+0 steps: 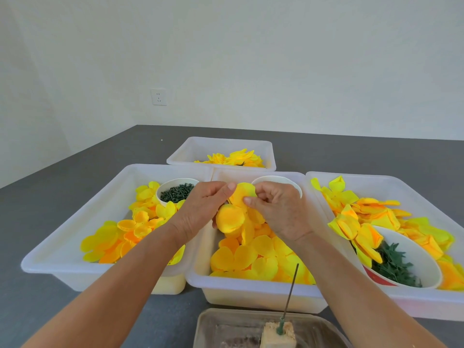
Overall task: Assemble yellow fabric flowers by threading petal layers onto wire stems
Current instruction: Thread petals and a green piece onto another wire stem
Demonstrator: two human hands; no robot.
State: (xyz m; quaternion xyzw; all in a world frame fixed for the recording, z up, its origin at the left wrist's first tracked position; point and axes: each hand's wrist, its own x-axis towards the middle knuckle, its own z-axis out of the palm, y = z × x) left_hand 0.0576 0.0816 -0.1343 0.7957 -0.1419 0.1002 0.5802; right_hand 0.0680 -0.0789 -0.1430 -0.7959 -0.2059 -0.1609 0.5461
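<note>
A dark grey table [62, 187] is running back to a white wall, with bare surface lying to the left of the bins and behind them. Four white plastic bins are crowding the middle: a left bin [75, 222], a middle bin [251, 285], a right bin [376, 179] and a back bin [221, 144]; the three front ones are sitting edge to edge. Near the bottom edge a shallow clear tray [213, 322] is holding a tan foam block [271, 336], and a thin wire stem [291, 290] is standing up out of the block, tilting slightly right, its tip rising in front of the middle bin's near wall.

The petal layer [231, 218] is bright yellow fabric shading to orange, made of rounded, cupped lobes. It is hanging above the far half of the middle bin, over a loose heap of similar petals [251, 254].

The left hand [200, 209] is gripping the layer from the left, thumb and fingers curled round its upper lobes. The right hand [278, 209] is pinching an upper lobe between thumb and fingertips from the right. Both hands are close together, well beyond the wire stem.

A white cup of dark green pieces [175, 192] is sitting in the left bin, and a bowl of green leaves [401, 262] is leaning in the right bin.
</note>
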